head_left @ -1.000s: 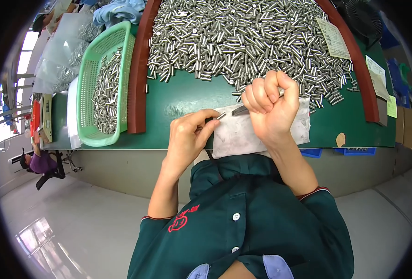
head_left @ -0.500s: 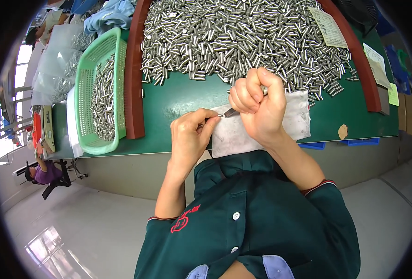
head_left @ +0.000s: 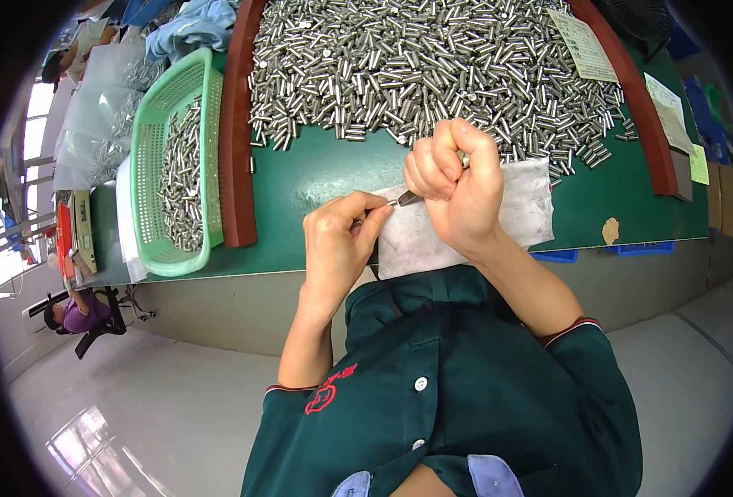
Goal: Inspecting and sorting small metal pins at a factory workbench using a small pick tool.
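Observation:
Between the thumb and fingertips of my left hand (head_left: 339,236) is a small metal pin (head_left: 392,203), only its end showing. My right hand (head_left: 459,186) makes a fist around a slim dark metal tool (head_left: 409,198); most of it is hidden in my palm, so its exact kind is unclear. The tool's tip meets or nearly meets the end of the pin. Under both hands lies a stained white cloth (head_left: 503,215) at the table's near edge. Beyond them spreads a large heap of short silvery metal pins (head_left: 433,70).
Dark red rails (head_left: 238,166) border the heap left and right. A green perforated basket (head_left: 144,178) with more pins stands at left, beside plastic bags (head_left: 85,124) of parts. Paper slips (head_left: 586,50) lie on the right. A person in purple (head_left: 85,313) sits far left.
Both hands keep nearly the same pose. My right fist has shifted very slightly left with the tool, and the whole view has moved a little.

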Demonstrator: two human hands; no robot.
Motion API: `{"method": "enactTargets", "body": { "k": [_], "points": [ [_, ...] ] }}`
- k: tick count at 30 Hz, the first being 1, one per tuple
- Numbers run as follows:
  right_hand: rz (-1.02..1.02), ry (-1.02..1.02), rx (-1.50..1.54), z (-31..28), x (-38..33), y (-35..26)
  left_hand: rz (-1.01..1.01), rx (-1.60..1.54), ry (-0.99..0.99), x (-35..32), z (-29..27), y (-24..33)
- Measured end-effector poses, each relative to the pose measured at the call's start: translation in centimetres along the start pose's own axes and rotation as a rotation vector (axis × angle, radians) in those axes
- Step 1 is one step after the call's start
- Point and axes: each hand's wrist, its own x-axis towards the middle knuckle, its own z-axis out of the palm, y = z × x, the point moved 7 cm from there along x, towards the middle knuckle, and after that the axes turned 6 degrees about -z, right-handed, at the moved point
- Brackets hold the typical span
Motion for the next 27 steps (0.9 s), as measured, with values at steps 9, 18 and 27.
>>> {"method": "enactTargets", "body": {
  "k": [9, 18, 27],
  "points": [
    [0.003, -0.003, -0.002, 0.20, 0.09, 0.06, 0.006, -0.007, 0.015, -0.03, -0.11, -0.07],
    [-0.003, -0.009, -0.007, 0.27, 0.15, 0.13, 0.012, -0.018, 0.025, -0.02, -0.14, -0.04],
    [-0.044, -0.045, -0.087, 1.00, 0.04, 0.43, 0.005, -0.073, 0.006, 0.17, 0.09, -0.41]
  ]
}}
